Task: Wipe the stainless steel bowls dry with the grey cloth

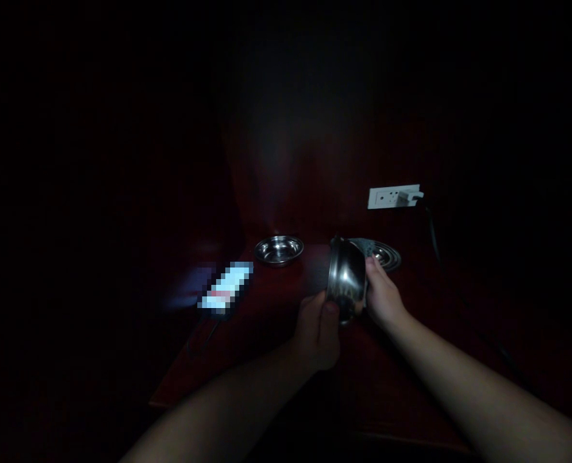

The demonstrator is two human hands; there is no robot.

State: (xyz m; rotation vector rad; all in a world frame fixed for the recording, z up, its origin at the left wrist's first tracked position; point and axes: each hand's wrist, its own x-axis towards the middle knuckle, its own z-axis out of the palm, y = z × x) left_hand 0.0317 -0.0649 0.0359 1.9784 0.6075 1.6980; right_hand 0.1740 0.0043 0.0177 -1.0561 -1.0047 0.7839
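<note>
In a dark room I hold a shiny steel bowl [346, 276] tipped on its edge above a dark red wooden table [276, 360]. My left hand [317, 331] grips the bowl's lower rim, thumb up against the metal. My right hand [382, 292] closes on its right side from behind. A second steel bowl [279, 249] sits upright on the table to the left. A third steel dish [385, 254] lies just behind my right hand, partly hidden by the held bowl.
A lit phone [225, 289] lies on the table at the left, with a cable [204, 337] running from it toward the front edge. A white wall socket [393, 197] holds a plug, whose dark cord [433, 235] hangs down at the right.
</note>
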